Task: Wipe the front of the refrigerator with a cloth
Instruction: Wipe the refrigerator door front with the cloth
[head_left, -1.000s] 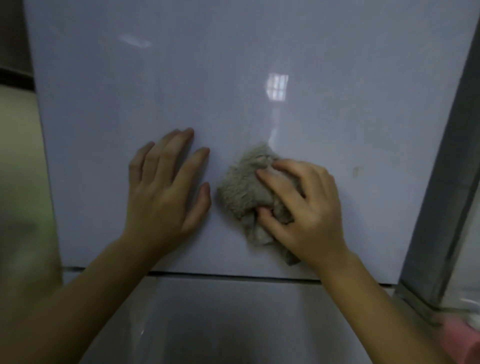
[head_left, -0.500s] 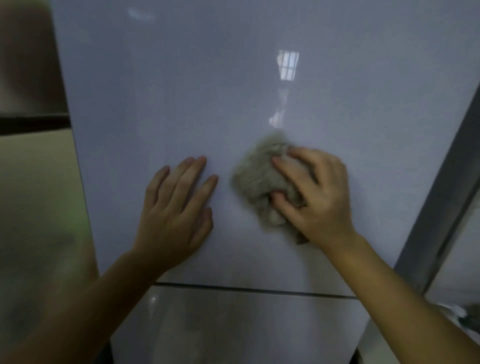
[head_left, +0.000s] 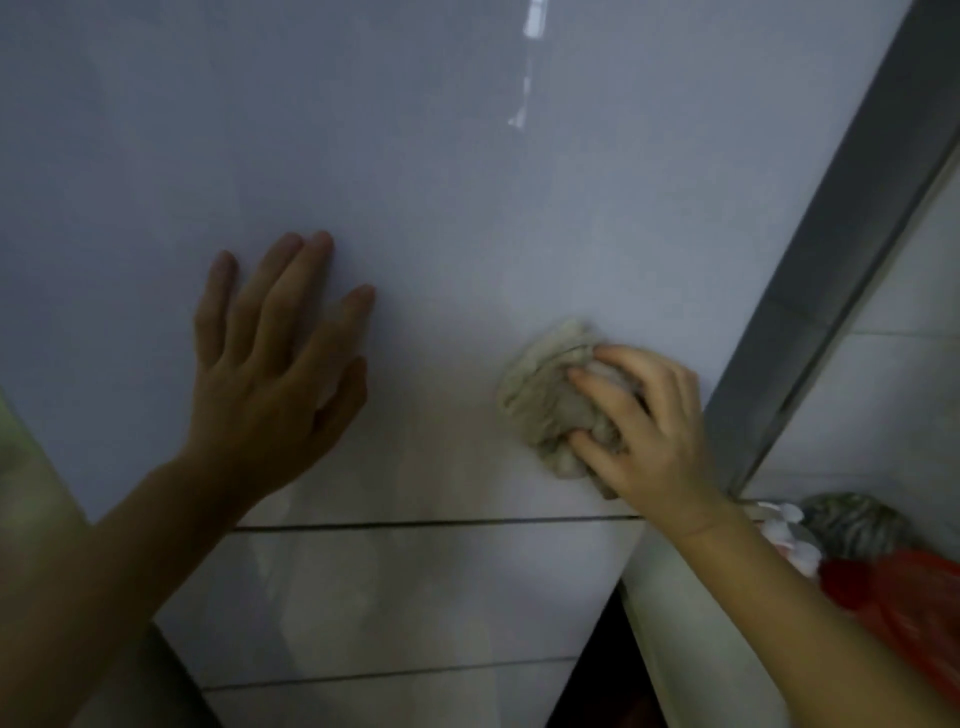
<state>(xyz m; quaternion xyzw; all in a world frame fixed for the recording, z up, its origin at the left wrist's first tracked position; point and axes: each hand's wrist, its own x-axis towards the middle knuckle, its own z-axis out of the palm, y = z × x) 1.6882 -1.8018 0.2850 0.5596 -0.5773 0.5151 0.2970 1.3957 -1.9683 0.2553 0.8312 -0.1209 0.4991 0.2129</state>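
Single head-worn view — looks forward and slightly down, close up against the glossy pale-grey refrigerator door (head_left: 415, 156), which fills most of frame. Door's grey metal side edge (head_left: 841, 249) runs diagonally at right — camera tilted.

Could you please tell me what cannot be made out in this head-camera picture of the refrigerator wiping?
- Refrigerator door: top and left side cut off by the frame.
- Door surface under the cloth: hidden by cloth and right hand.
- Left hand palm: faces the door, contact hidden.
- Things at lower right: blurred, partly behind the right forearm.
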